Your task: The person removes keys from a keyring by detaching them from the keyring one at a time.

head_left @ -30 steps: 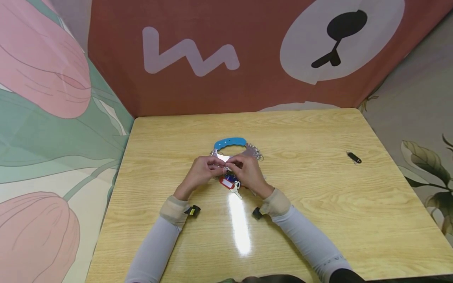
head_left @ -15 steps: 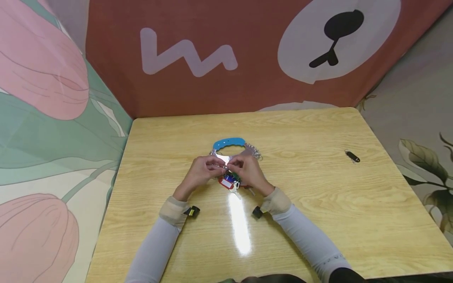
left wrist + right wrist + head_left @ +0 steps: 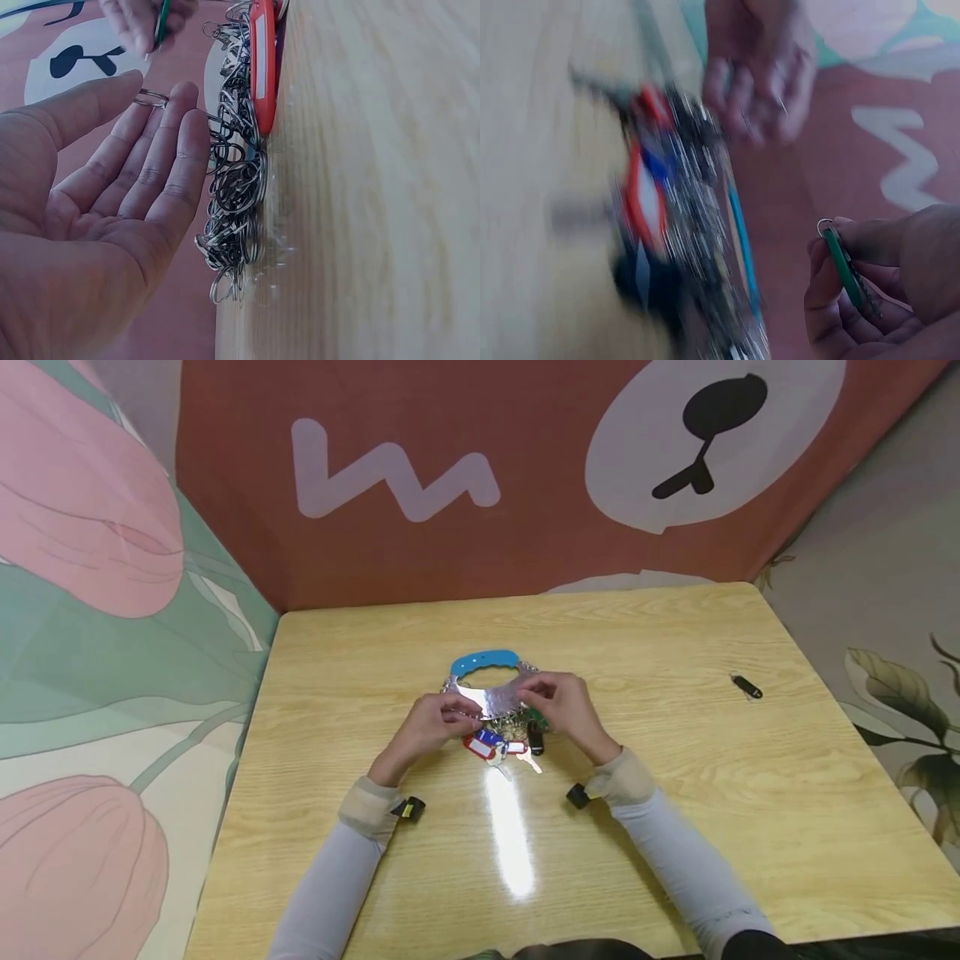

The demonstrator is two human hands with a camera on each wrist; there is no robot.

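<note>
A silver metal plate [image 3: 491,702] with a blue handle [image 3: 486,660] lies mid-table. Crowded along its edge are metal rings [image 3: 238,184] bearing keys [image 3: 529,762] and tags. My left hand [image 3: 431,727] is at its near left side, pinching a thin split ring [image 3: 154,97] between thumb and fingertips. To the right, my right hand [image 3: 566,703] holds a green key tag [image 3: 842,266] with a small ring and what looks like a key beside it, apart from the left hand. Red tags [image 3: 478,747], a blue tag [image 3: 491,737] and a black tag [image 3: 536,739] hang below the plate.
Another black key tag [image 3: 746,687] lies alone on the right part of the wooden table [image 3: 712,793]. A printed red-brown panel [image 3: 435,556] stands along the back edge, and a floral panel [image 3: 90,693] rises at the left.
My right hand has drawn away to the right from the left hand, carrying the green key tag. The plate and hanging tags are now more exposed. My left hand has stayed nearly still.
</note>
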